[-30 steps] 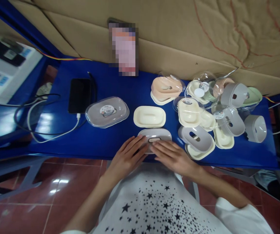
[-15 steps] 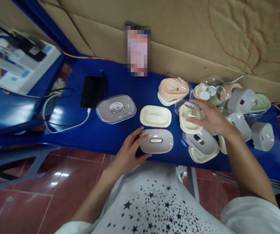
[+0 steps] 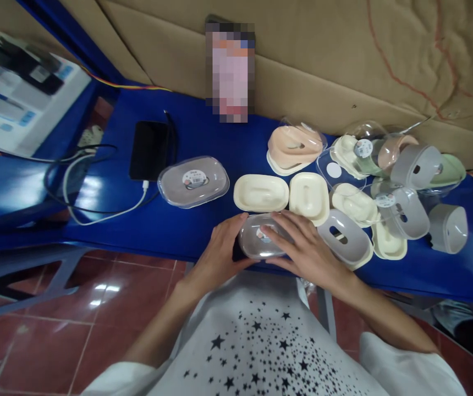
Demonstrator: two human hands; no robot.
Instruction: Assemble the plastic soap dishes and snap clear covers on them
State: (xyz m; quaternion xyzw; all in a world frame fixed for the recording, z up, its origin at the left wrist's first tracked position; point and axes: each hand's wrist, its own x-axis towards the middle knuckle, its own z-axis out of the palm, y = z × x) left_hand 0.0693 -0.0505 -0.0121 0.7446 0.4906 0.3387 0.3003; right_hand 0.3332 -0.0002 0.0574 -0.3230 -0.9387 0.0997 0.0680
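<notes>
A grey soap dish [image 3: 249,246] lies at the front edge of the blue table, a clear lid [image 3: 263,235] with a round label over it. Whether the lid is fully seated I cannot tell. My left hand [image 3: 216,248] grips the dish's left end, thumb in front and fingers behind. From the right, my right hand [image 3: 308,250] holds the lid, fingers on its top and thumb along the front. Just behind are a cream tray [image 3: 261,192] and another cream tray [image 3: 309,199]. Beside my right hand sits an open grey dish [image 3: 346,236] with a slot.
A lidded grey soap dish [image 3: 194,181] and a black phone [image 3: 149,149] on a white cable lie left. Dish parts crowd the right, including a peach dish [image 3: 294,146] and a grey cup-like piece [image 3: 449,228]. A pixelated phone-shaped item [image 3: 231,71] leans on the cardboard behind.
My right hand has moved left with the clear lid, from above a cream tray onto the grey soap dish. My left hand stays at the dish's left end.
</notes>
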